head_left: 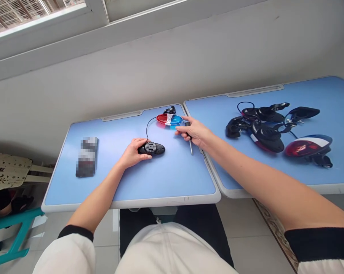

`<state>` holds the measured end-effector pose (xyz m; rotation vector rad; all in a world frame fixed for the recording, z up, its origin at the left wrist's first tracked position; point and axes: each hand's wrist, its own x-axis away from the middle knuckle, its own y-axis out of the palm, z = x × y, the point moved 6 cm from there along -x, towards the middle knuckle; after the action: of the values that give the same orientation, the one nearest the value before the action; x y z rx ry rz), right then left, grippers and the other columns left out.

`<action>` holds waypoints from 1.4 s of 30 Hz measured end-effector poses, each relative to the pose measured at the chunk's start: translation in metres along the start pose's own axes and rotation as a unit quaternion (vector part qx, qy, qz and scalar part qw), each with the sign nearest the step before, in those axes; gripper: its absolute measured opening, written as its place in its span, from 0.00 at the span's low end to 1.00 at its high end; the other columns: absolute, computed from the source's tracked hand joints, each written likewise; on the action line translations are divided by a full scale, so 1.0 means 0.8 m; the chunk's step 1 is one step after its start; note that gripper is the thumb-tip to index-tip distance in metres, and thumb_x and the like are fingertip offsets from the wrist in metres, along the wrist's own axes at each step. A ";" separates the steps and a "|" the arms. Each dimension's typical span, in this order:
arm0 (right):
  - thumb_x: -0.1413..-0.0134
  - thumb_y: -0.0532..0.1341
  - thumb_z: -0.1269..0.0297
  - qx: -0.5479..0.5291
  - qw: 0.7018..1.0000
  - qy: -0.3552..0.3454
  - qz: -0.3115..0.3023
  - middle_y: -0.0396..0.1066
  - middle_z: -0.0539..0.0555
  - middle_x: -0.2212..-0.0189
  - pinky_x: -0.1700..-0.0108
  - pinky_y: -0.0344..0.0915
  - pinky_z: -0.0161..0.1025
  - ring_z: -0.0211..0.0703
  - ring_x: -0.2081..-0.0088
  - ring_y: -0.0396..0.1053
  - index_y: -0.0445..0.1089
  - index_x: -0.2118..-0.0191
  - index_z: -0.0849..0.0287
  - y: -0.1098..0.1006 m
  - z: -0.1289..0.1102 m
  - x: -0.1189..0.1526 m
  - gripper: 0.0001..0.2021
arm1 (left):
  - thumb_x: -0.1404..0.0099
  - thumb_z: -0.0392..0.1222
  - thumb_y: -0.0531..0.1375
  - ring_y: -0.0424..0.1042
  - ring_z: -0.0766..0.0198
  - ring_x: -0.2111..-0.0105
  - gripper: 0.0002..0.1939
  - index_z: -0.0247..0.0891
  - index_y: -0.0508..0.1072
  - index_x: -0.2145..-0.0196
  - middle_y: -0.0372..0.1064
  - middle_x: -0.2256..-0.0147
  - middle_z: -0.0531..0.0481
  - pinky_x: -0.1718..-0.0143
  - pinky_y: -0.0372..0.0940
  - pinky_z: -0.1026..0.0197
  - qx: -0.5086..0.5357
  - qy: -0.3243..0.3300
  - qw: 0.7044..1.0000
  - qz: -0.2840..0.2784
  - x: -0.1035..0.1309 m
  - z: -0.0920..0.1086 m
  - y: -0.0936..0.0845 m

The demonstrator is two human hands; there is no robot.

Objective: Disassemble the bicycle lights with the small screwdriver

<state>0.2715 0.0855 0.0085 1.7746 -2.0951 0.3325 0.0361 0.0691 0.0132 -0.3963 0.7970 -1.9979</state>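
Observation:
My left hand (133,153) is closed around one end of a black oval unit (158,149) with a round ridged grille, lying on the left table. A thin black cable (147,130) runs from it up towards a red, white and blue bicycle light (169,119). My right hand (198,131) grips a screwdriver (191,146), its metal shaft pointing down towards me. The right fingertips are at the light's blue end; whether they press on it I cannot tell. Behind the light sits a black clamp (170,110).
On the right table (274,89) lie several more lights, including a red-lensed one (304,146), with black clamps and cables. A pixelated phone-like object (87,156) lies at the left of the left table (74,194). A teal stool (17,234) stands at lower left.

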 end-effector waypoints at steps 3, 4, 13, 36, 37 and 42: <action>0.46 0.61 0.76 -0.035 0.999 -0.020 0.032 0.66 0.48 0.82 0.86 0.47 0.25 0.28 0.84 0.53 0.61 0.53 0.60 0.002 0.008 0.030 0.16 | 0.49 0.50 0.68 0.63 0.51 0.47 0.28 0.39 0.72 0.51 0.70 0.52 0.45 0.43 0.58 0.51 0.028 0.004 1.000 0.003 0.001 0.004 -0.005; 0.46 0.62 0.75 -0.049 0.999 -0.008 0.020 0.66 0.48 0.81 0.86 0.47 0.25 0.28 0.84 0.52 0.63 0.58 0.61 0.008 0.014 0.040 0.11 | 0.49 0.51 0.67 0.63 0.51 0.48 0.28 0.39 0.72 0.52 0.70 0.53 0.45 0.44 0.58 0.51 0.042 0.007 0.999 0.009 0.001 0.006 -0.006; 0.43 0.62 0.68 -0.101 0.979 0.122 -0.126 0.68 0.53 0.77 0.87 0.45 0.24 0.25 0.84 0.51 0.65 0.71 0.63 0.053 0.059 0.081 0.07 | 0.50 0.55 0.67 0.65 0.51 0.50 0.28 0.39 0.73 0.54 0.71 0.54 0.44 0.46 0.59 0.53 0.105 0.014 0.994 0.023 0.000 0.011 -0.004; 0.50 0.61 0.76 0.204 0.975 -0.072 -0.050 0.73 0.52 0.76 0.86 0.51 0.31 0.29 0.86 0.58 0.63 0.73 0.60 0.030 -0.023 -0.002 0.07 | 0.51 0.50 0.67 0.65 0.52 0.50 0.27 0.40 0.73 0.53 0.71 0.54 0.47 0.46 0.58 0.54 0.086 -0.005 0.995 0.043 -0.006 0.000 -0.014; 0.50 0.61 0.76 0.193 0.978 -0.069 -0.037 0.73 0.54 0.74 0.86 0.50 0.31 0.30 0.85 0.60 0.63 0.73 0.60 0.023 -0.023 -0.001 0.07 | 0.51 0.50 0.68 0.65 0.52 0.50 0.27 0.40 0.73 0.53 0.71 0.55 0.47 0.46 0.59 0.54 0.088 -0.007 0.995 0.046 -0.006 -0.001 -0.014; 0.50 0.61 0.75 0.172 0.984 -0.037 -0.007 0.74 0.59 0.65 0.86 0.50 0.31 0.30 0.84 0.62 0.63 0.69 0.61 -0.002 -0.016 0.014 0.06 | 0.52 0.49 0.68 0.66 0.53 0.51 0.27 0.39 0.74 0.54 0.70 0.55 0.46 0.47 0.59 0.54 0.105 -0.023 0.991 0.077 -0.005 -0.008 -0.020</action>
<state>0.2729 0.0807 0.0249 2.0175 -2.1791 0.6702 0.0244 0.0812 0.0192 -0.2500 0.5632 -1.8986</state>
